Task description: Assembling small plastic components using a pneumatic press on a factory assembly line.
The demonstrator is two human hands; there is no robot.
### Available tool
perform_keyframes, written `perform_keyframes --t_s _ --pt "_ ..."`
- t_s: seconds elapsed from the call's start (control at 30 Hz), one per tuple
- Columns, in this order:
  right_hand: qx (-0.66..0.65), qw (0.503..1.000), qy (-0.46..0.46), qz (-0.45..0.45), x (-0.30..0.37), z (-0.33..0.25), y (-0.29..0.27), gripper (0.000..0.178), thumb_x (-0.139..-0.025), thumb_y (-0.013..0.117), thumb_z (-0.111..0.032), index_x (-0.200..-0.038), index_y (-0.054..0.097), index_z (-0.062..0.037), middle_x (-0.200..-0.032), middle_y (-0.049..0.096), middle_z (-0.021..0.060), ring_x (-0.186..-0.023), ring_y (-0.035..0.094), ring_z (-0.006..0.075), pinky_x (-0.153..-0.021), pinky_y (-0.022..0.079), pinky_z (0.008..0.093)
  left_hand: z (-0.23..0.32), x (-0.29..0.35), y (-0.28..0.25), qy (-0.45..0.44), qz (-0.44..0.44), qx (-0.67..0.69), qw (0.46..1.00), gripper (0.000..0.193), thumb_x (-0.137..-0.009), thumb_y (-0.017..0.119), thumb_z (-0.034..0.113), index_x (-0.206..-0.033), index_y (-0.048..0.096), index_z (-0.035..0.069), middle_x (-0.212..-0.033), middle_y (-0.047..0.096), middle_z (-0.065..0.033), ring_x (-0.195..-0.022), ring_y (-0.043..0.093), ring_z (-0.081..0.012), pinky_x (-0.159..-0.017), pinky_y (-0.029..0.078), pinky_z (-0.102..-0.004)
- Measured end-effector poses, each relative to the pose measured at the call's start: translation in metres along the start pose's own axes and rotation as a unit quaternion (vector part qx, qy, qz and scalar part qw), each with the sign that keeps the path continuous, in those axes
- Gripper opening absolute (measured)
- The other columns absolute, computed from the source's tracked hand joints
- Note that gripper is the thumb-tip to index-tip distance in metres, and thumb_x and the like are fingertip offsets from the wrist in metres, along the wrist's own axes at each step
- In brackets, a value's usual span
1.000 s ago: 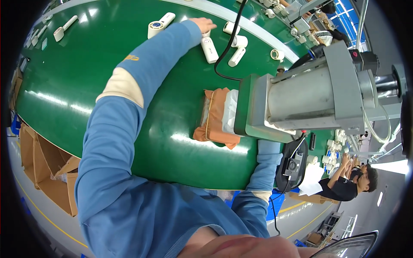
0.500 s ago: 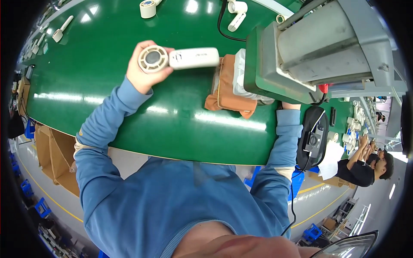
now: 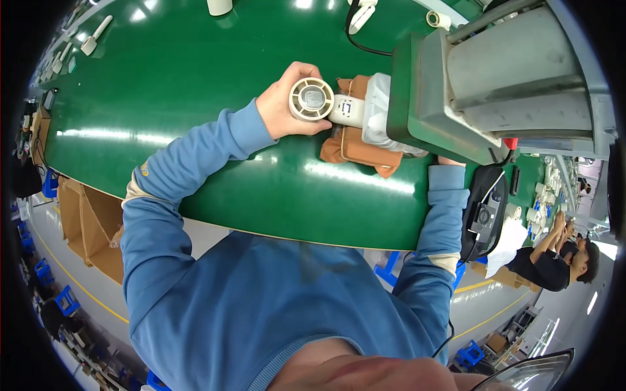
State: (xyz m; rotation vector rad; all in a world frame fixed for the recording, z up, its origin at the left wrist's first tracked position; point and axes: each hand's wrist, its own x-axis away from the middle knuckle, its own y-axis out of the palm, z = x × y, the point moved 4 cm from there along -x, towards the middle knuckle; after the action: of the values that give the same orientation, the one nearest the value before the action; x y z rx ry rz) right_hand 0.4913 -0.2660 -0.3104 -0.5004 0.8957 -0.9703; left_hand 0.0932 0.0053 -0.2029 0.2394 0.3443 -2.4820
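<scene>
Grasps a white handheld fan in the left hand, with fingers wrapped round the far side of its round head and thumb along the near side. Leaves the ringed face with its grey centre bare between them, turned up toward the camera. Holds the head snug in the curve of the grip, touching palm side and fingers alike — and lets the handle stick out to the right, past the fingertips. Points that handle across the orange cloth, up to the white plastic beside it; cannot tell whether touching either.

Reaches the right hand in behind the big grey machine, showing only a sliver of skin above the blue sleeve. Cannot tell the state of those fingers, whether released, clenched or grasping something.

Works at a green table, close by the machine's green plate. Has a black cable looping down beyond the fan, near more white fan parts at the upper edge, and another white fan lying well apart at the upper left. Has a black case just beside the right sleeve, and farther right a co-worker in a black shirt.
</scene>
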Motion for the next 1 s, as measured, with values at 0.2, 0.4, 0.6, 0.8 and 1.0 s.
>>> perform_keyframes --t_s 0.2,0.4,0.6,0.8,1.0 --pt "-0.077 0.992 0.104 0.0 -0.058 0.018 0.049 0.049 -0.09 0.044 -0.039 -0.124 0.048 -0.0044 -0.125 0.051 0.0145 -0.109 0.05 0.028 -0.096 0.038 0.04 -0.01 -0.025 -0.004 0.123 -0.123 0.086 0.981 0.058 -0.06 0.079 0.002 -0.11 0.051 0.005 -0.118 0.058 -0.0119 -0.097 0.06 -0.0205 -0.088 0.048 -0.0315" --pt "-0.137 0.973 0.184 0.01 -0.055 0.007 0.01 0.047 -0.09 0.046 -0.037 -0.122 0.05 -0.0037 -0.125 0.052 0.0152 -0.108 0.051 0.0284 -0.095 0.039 0.0398 -0.014 -0.05 -0.044 0.088 -0.042 0.166 0.981 0.049 -0.062 0.077 0.002 -0.106 0.057 0.005 -0.103 0.064 -0.0132 -0.098 0.06 -0.0218 -0.089 0.046 -0.0313" --pt "-0.186 0.947 0.259 0.027 -0.091 0.016 0.014 0.046 -0.089 0.048 -0.036 -0.121 0.052 -0.003 -0.124 0.052 0.0158 -0.107 0.052 0.0289 -0.094 0.039 0.0397 -0.09 -0.109 -0.122 -0.027 0.352 -0.137 0.926 0.059 -0.065 0.079 0.017 -0.114 0.05 0.004 -0.112 0.058 -0.0159 -0.102 0.057 -0.0267 -0.091 0.044 -0.0375" --pt "-0.281 0.912 0.297 0.018 -0.095 0.015 0.001 0.049 -0.09 0.049 -0.032 -0.128 0.047 -0.0011 -0.13 0.048 0.0169 -0.114 0.049 0.0314 -0.099 0.037 0.0395 -0.045 -0.124 -0.099 0.074 0.374 -0.511 0.771 0.068 -0.069 0.074 0.037 -0.121 0.045 0.003 -0.126 0.043 -0.0221 -0.12 0.042 -0.032 -0.103 0.031 -0.0389" --pt "-0.33 0.897 0.293 -0.011 -0.113 0.008 -0.006 0.048 -0.09 0.051 -0.027 -0.128 0.046 0.0002 -0.133 0.047 0.0176 -0.116 0.048 0.0315 -0.101 0.036 0.039 -0.102 -0.171 -0.074 0.081 0.219 -0.42 0.877 0.061 -0.073 0.072 0.029 -0.12 0.045 0.002 -0.109 0.054 -0.0225 -0.103 0.054 -0.0339 -0.092 0.043 -0.0387"
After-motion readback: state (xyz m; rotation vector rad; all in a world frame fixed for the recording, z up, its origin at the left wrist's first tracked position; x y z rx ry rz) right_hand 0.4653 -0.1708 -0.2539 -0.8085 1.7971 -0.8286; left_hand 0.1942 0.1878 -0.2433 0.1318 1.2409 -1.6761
